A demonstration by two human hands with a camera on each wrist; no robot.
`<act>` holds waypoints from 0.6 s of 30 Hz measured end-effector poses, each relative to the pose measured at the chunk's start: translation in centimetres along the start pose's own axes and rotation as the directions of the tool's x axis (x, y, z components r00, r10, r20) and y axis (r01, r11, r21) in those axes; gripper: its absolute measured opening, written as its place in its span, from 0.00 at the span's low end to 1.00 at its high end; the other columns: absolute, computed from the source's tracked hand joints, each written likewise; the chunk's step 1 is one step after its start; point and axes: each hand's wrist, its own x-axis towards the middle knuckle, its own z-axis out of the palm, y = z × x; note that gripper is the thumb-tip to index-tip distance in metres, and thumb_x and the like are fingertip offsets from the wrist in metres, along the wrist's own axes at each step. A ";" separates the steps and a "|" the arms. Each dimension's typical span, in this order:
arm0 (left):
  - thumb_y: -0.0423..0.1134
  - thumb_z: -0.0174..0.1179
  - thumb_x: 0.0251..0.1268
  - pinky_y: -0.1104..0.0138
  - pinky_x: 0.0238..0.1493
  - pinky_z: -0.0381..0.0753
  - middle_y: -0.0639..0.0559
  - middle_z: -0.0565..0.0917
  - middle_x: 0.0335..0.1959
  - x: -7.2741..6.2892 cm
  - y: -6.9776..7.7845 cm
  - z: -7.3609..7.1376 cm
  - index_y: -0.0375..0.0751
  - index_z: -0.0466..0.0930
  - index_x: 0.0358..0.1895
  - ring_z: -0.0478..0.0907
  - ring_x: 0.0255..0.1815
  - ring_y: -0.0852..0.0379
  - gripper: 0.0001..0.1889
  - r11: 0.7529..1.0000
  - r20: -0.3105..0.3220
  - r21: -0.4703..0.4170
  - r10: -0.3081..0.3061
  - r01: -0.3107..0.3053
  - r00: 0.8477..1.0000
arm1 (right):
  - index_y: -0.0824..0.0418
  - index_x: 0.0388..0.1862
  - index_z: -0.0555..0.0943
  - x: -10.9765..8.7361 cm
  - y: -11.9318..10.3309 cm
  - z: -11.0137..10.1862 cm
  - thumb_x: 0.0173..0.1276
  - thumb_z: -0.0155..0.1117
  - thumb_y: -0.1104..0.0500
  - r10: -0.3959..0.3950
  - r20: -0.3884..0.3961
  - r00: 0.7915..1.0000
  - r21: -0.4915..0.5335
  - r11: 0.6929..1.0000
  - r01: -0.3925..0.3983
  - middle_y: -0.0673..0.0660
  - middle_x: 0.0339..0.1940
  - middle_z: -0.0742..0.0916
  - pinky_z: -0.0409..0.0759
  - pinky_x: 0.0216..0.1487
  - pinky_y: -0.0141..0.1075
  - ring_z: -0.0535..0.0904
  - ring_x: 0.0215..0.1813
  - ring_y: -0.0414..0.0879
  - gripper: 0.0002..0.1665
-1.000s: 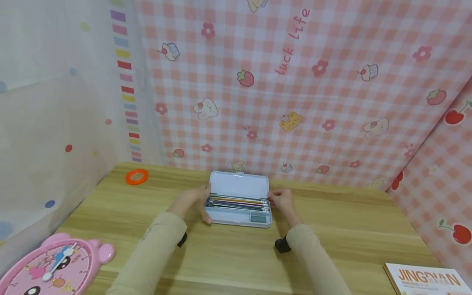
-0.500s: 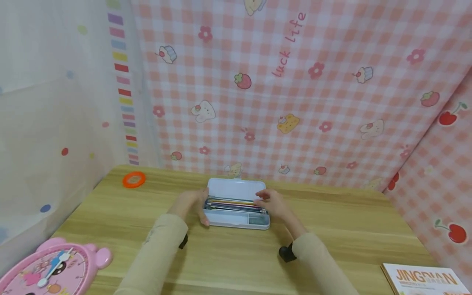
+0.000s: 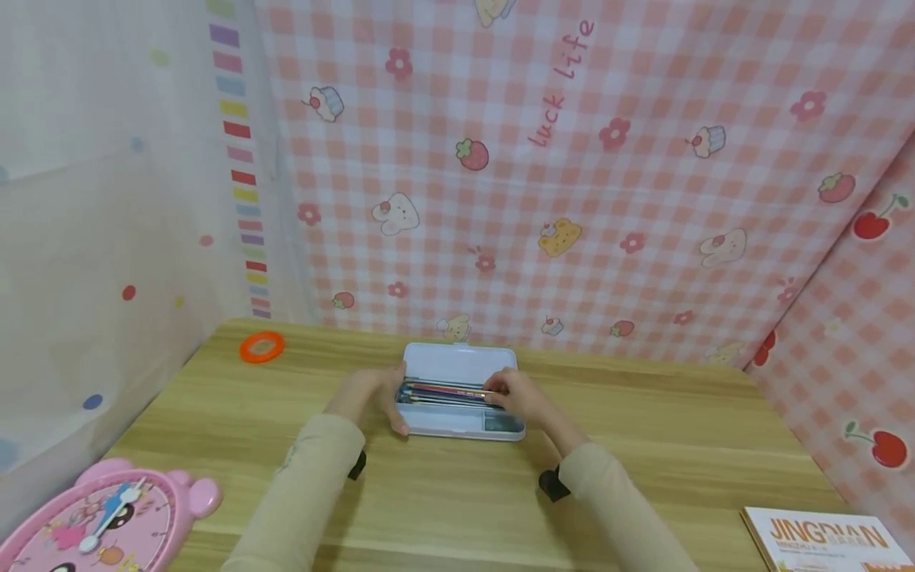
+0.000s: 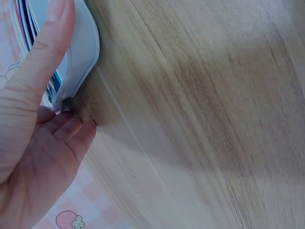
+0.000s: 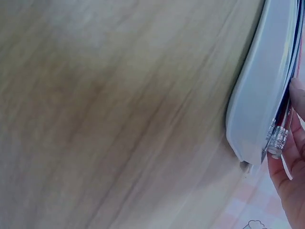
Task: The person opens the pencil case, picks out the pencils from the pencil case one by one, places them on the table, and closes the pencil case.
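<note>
A white pencil case (image 3: 436,421) lies on the table, its lid (image 3: 461,361) raised at the back. Several pencils (image 3: 439,392) fill the long compartment, eraser ends to the right. My left hand (image 3: 360,397) holds the case's left end, thumb along the front and fingers at the end; its thumb (image 4: 52,43) lies on the white wall in the left wrist view. My right hand (image 3: 523,395) pinches pencils near their eraser ends, hiding part of them. Silver ferrules (image 5: 278,138) show beside its fingers in the right wrist view. A grey-green block (image 3: 503,423) occupies the small front-right compartment.
An orange ring (image 3: 261,347) lies at the table's back left. The pink clock (image 3: 107,516) is at the near left, and a white-covered book (image 3: 822,536) at the near right. A pink checked cloth (image 3: 572,175) hangs behind the table (image 3: 643,445).
My right hand has left the case's right end, moved left over the pencils and taken hold of their eraser ends. My left hand stays at the left end.
</note>
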 end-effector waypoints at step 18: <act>0.51 0.74 0.37 0.54 0.74 0.45 0.32 0.43 0.72 0.2 0.0 0.0 0.28 0.33 0.70 0.42 0.74 0.40 0.66 1.000 0.002 0.014 -0.011 0.011 1.000 | 0.66 0.31 0.80 0.6 0.2 -1.3 0.59 0.63 0.66 -0.127 0.057 0.990 -0.084 0.988 0.132 0.56 0.28 0.82 0.76 0.34 0.29 0.76 0.32 0.42 0.03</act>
